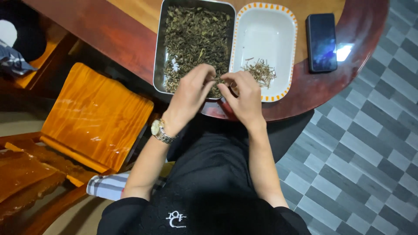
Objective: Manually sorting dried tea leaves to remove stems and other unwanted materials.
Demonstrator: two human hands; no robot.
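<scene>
- A rectangular metal tray (160,52) sits at the near edge of a reddish wooden table (122,39), filled with dark, dried, crumpled leaves (193,39).
- Touching its right side is a white rectangular dish (265,30) with an orange dashed rim; a small pile of pale, thin stems (261,72) lies in its near end.
- Well to the right of the dish, a dark phone (321,41) lies flat on the table, screen up.
- The left hand (191,91) hovers over the near end of the tray, fingers curled together, fingertips pinching at a bit of leaf.
- The right hand (246,93) meets it over the seam between tray and dish, fingers bent inward, pinching the same small bit of leaf.
- Both forearms reach forward from the body and angle inward, so the hands almost touch; a metal wristwatch (159,130) circles the left wrist.
- To the left stands a glossy orange wooden chair (93,115); grey checkered floor tiles (365,143) lie to the right.
</scene>
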